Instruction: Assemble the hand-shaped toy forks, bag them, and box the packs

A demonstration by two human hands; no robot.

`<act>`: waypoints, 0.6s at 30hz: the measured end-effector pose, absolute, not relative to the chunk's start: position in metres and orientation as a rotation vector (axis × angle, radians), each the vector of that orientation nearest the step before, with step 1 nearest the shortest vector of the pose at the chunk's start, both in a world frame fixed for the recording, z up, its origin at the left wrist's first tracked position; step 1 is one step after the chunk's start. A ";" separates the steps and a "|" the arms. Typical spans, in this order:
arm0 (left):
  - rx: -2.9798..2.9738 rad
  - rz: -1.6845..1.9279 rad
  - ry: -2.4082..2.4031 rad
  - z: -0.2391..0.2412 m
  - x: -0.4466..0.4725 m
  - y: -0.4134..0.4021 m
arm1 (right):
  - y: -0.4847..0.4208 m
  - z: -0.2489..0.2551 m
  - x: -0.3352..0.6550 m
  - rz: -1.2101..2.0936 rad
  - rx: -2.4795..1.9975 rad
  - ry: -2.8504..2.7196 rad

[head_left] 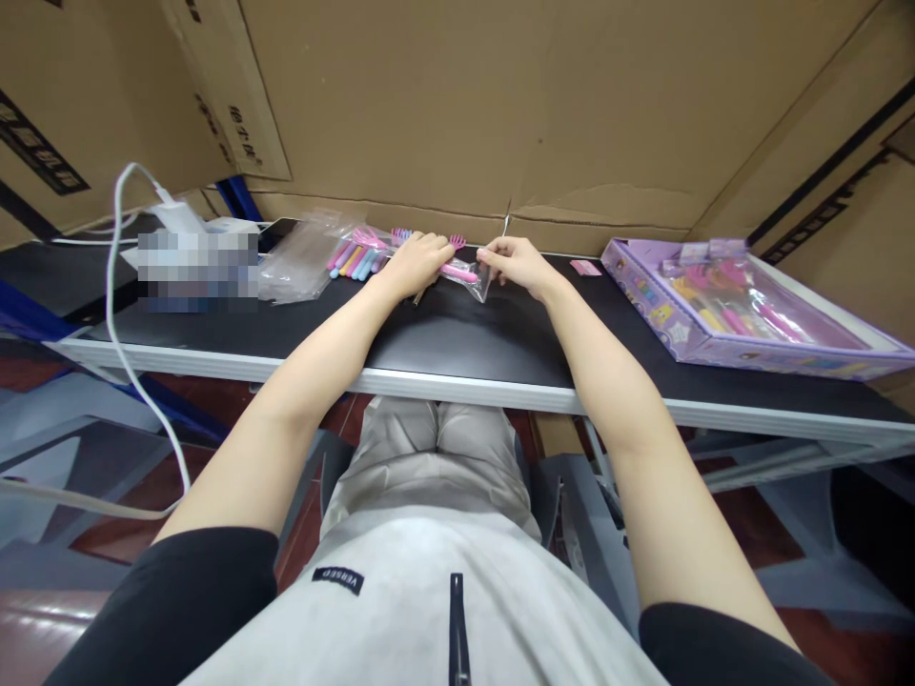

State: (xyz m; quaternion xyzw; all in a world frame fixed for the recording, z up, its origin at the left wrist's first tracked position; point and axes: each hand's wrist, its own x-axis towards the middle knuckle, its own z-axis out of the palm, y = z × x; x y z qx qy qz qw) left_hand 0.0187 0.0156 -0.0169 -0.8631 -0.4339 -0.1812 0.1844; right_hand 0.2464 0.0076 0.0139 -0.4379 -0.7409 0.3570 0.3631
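My left hand (418,261) is closed around a pink plastic toy utensil (459,273) at the far side of the black table (457,333). Its tip lies inside a small clear plastic bag (480,280). My right hand (513,261) pinches the open edge of that bag. Just left of my left hand lies a bunch of pastel toy utensils (354,257) in pink, blue and yellow.
A pile of clear plastic bags (304,255) lies left of the utensils. A purple toy set box (743,305) sits at the table's right end, a small pink card (585,268) beside it. A white charger and cable (121,286) hang at the left. Cardboard boxes (500,105) stand behind.
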 end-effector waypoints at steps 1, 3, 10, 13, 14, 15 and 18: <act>-2.441 -0.525 -1.184 -0.017 0.021 0.015 | 0.006 0.013 0.244 1.004 -1.133 -1.863; -2.454 -0.558 -1.100 -0.019 0.026 0.013 | 0.002 0.010 0.240 1.210 -1.134 -1.814; -2.490 -0.540 -1.038 -0.019 0.038 0.004 | -0.002 0.006 0.242 1.590 -1.038 -1.841; -2.509 -0.544 -1.055 -0.017 0.041 0.001 | -0.001 0.007 0.246 1.706 -0.988 -1.880; -2.514 -0.552 -1.051 -0.017 0.041 0.000 | -0.001 0.008 0.246 1.733 -0.986 -1.880; -2.515 -0.562 -1.042 -0.016 0.041 0.000 | -0.001 0.008 0.246 1.746 -0.991 -1.868; -2.502 -0.606 -1.019 -0.017 0.039 0.001 | -0.003 0.009 0.244 1.748 -1.018 -1.803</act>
